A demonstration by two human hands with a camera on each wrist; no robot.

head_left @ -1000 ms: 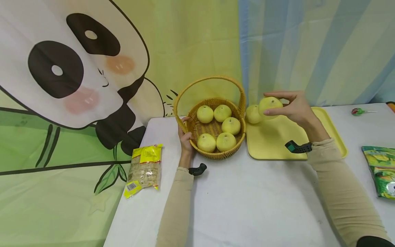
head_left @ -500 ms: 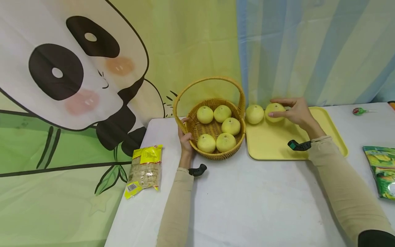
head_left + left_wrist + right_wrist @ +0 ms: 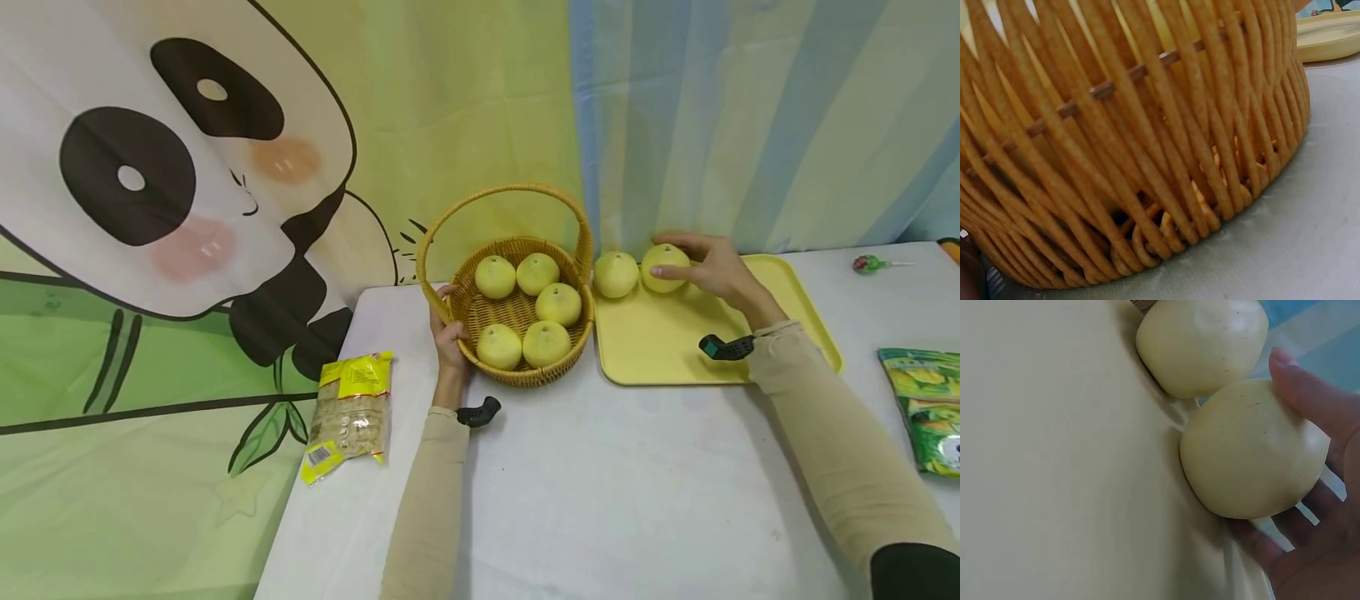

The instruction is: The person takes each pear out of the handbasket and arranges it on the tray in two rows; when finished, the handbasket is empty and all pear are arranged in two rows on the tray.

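Note:
My left hand (image 3: 450,342) grips the left side of a wicker basket (image 3: 525,377) near the foot of its tall handle, thumb at the rim. Several round pale yellow fruits (image 3: 546,343) lie inside. Woven cane fills the left wrist view, where the basket's lower wall (image 3: 1147,156) stands on the cloth. On the yellow tray (image 3: 652,350), at its back edge, my right hand (image 3: 716,265) holds a matching fruit (image 3: 1247,456) between thumb and fingers. Another such fruit (image 3: 617,275) sits just left of it, close to the basket.
A yellow bag of pale dried food (image 3: 348,417) lies at the left. To the right are a lollipop (image 3: 870,264) and a green packet (image 3: 930,408). A printed curtain (image 3: 480,100) hangs behind the white-covered table (image 3: 600,483).
My right hand has lowered its fruit onto the tray and shifted slightly right, leaving the other fruit in plain sight. My left hand keeps its grip on the basket.

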